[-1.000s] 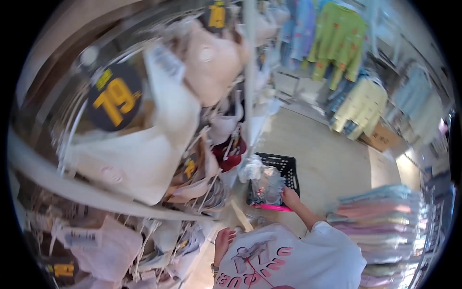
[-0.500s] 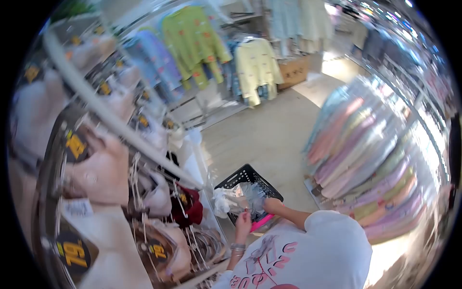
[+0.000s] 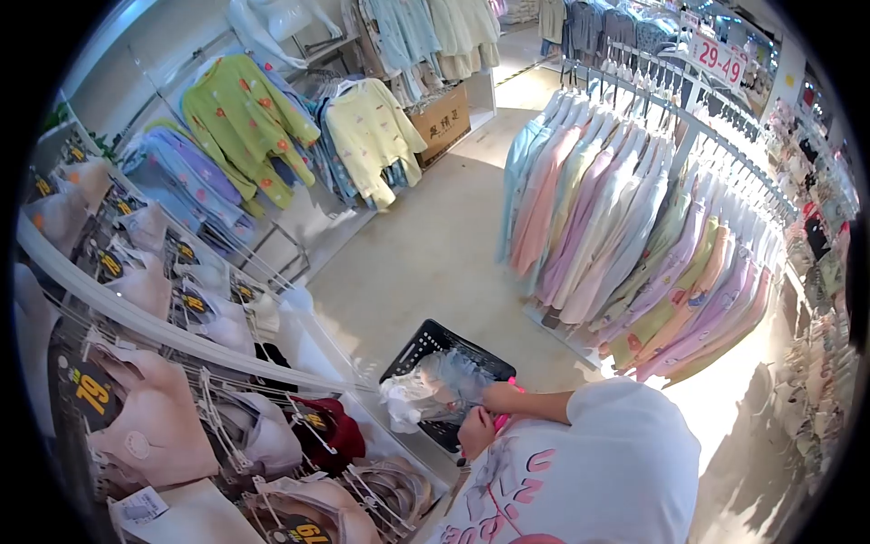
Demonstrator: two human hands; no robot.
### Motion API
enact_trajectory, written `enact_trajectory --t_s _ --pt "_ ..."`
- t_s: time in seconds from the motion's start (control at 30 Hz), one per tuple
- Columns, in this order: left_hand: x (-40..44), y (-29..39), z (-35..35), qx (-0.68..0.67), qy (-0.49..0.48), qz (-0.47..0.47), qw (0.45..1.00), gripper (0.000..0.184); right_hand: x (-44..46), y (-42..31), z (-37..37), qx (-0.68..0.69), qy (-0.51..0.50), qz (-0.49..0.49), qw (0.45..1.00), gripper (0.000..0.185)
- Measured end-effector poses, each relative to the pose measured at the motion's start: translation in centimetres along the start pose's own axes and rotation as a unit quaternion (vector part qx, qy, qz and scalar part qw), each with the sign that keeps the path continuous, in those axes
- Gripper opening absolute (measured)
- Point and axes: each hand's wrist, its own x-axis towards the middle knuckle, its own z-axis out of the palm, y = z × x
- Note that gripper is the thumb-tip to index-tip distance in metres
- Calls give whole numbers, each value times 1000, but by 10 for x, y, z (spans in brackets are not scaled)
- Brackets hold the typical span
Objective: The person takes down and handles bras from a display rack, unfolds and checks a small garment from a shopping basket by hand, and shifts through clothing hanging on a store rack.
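A black perforated shopping basket hangs in front of my body, with a pink handle at its near side. In it lie a crumpled white plastic bag and clear, greyish plastic packaging. My right hand reaches over the basket's near rim, its fingers closed at the edge of the clear packaging. Just below, my left hand is curled closed beside the pink handle. What its fingers hold, if anything, is hidden.
Bras on hangers with price tags crowd a rack close on the left. To the right stands a rack of pastel garments. Sweaters hang along the far wall near a cardboard box. Pale floor runs between.
My view has swung right and steadied, so the racks sit further left. My left hand has come closer to my right hand, and its raised pinch has turned into a curled fist.
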Motion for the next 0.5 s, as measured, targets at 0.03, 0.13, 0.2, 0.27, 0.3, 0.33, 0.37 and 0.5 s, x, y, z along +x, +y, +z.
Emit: enact_trajectory --t_s 0.03,0.13,0.2,0.27,0.3,0.33,0.37,0.5 --pt "-2 15 -14 -25 27 4 999 14 -9 -7 -8 20 -6 37 999 29" --pt "-8 8 -24 -37 58 41 997 11 -24 -24 -13 16 -4 62 998 30" --pt "-9 0 -29 -31 59 64 996 12 -30 -31 -14 31 8 49 998 31" --pt "-7 -7 -33 -14 57 82 995 12 -27 -35 -9 43 22 42 998 32" --pt "-5 -8 -37 -9 57 94 994 12 -26 -37 -8 45 28 44 998 33" --pt "-4 -9 -41 -3 58 106 993 12 -26 -38 -8 47 35 45 997 34" --pt "0 -11 -45 2 55 105 993 12 -25 -39 -7 53 54 46 996 35" --pt "12 -30 -52 13 66 90 994 11 -10 -48 2 79 109 48 990 39"
